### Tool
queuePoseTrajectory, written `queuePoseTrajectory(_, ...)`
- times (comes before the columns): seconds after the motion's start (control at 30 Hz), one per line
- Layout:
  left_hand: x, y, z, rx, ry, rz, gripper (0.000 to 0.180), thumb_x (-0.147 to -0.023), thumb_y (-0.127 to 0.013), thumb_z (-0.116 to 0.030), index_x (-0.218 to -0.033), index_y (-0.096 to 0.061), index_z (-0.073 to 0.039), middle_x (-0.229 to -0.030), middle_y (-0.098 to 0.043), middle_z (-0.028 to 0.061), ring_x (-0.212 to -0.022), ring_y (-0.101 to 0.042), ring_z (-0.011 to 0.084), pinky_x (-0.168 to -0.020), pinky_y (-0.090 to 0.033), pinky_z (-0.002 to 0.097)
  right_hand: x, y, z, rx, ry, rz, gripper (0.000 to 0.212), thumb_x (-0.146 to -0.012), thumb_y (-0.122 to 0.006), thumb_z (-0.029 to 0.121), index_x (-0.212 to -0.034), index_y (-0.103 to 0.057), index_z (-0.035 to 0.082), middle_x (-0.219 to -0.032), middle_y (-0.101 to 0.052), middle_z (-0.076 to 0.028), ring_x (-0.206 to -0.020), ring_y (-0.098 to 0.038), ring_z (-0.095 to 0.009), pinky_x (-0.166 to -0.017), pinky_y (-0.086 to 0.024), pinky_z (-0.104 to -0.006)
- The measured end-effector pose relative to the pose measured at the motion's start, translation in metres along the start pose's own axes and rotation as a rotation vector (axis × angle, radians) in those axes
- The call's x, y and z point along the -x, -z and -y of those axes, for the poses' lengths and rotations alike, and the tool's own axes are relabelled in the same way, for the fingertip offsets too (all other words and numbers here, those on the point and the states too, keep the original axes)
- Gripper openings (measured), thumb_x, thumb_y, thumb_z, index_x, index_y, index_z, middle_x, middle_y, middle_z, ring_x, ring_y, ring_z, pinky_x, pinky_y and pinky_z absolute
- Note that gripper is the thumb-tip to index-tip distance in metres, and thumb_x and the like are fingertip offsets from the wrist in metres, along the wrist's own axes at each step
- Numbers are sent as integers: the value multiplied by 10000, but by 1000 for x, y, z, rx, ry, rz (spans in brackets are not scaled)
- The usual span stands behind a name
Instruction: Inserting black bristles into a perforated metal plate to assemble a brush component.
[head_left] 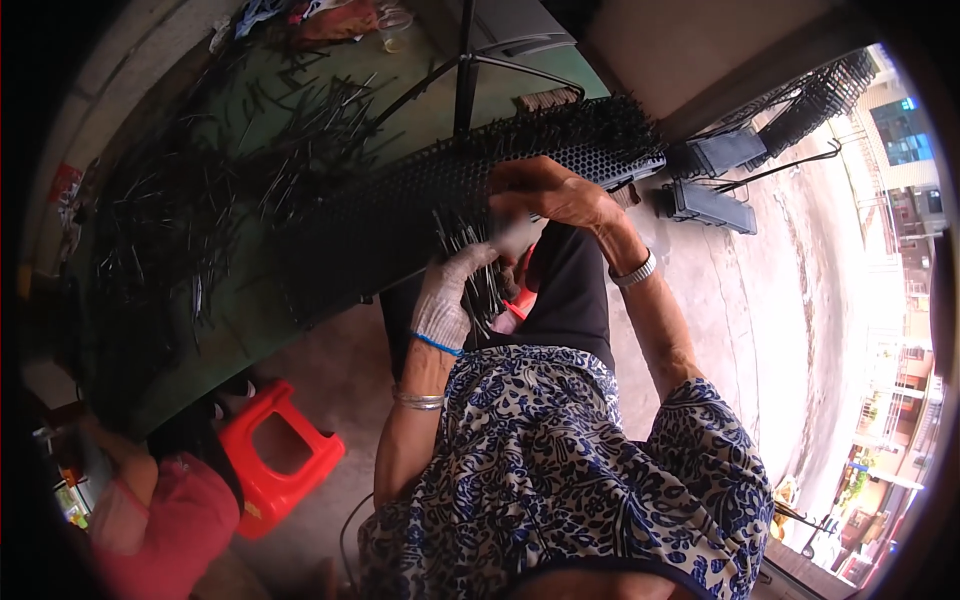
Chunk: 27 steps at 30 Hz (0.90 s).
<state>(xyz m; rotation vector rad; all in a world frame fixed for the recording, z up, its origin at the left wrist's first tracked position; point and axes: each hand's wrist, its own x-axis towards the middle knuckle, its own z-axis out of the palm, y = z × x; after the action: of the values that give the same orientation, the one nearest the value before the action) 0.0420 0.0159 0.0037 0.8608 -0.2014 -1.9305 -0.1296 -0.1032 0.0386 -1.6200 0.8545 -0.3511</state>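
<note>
Gloved in white, the left hand [455, 285] closes round a bundle of thin dark strips [484, 292], just off the bench's [250, 335] near edge. Bent fingers shape the right hand [560, 198] over the perforated black panel [400, 205]; I cannot tell whether they pinch anything. Strips look light, stiff and perhaps slippery, best held singly near one end. Room for moving lies above the lap; loose strips [200, 215] crowd the bench's left side.

Perforated panel [400, 205] ahead, open rightward
</note>
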Motion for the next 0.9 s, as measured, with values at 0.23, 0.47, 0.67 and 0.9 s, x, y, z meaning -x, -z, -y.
queuePoseTrajectory(0.23,0,2,-1,1,-57,-62,172,-823,-643,-120,-905,-635,32,-751,-645,107,-623,-630,191,-587,-554,318,15,0,23,-64,78,-355,120,-923,-584,101,-915,-575,-18,-779,-630,-61,-650,-597,-112,-596,-477,-255)
queuePoseTrajectory(0.47,-8,-4,3,297,72,-26,161,-871,-632,-143,-963,-627,-11,-811,-658,95,-737,-651,216,-727,-574,414,-15,-18,-6,436,357,-968,83,-927,-575,73,-953,-545,0,-742,-633,-81,-568,-600,-121,-500,-459,-256)
queuePoseTrajectory(0.67,-9,2,6,489,73,215,222,-906,-585,-199,-1015,-616,-8,-1020,-662,151,-951,-646,320,-822,-543,552,-30,-27,-22,615,512,-1012,63,-909,-585,40,-944,-535,23,-663,-572,-107,-473,-562,-178,-439,-427,-296)
queuePoseTrajectory(0.9,-6,-1,8,469,80,215,229,-906,-594,-213,-1022,-618,-18,-1022,-664,154,-947,-652,314,-805,-550,548,-26,-28,-15,601,454,-953,95,-909,-595,59,-937,-524,3,-664,-573,-130,-487,-585,-209,-463,-449,-310)
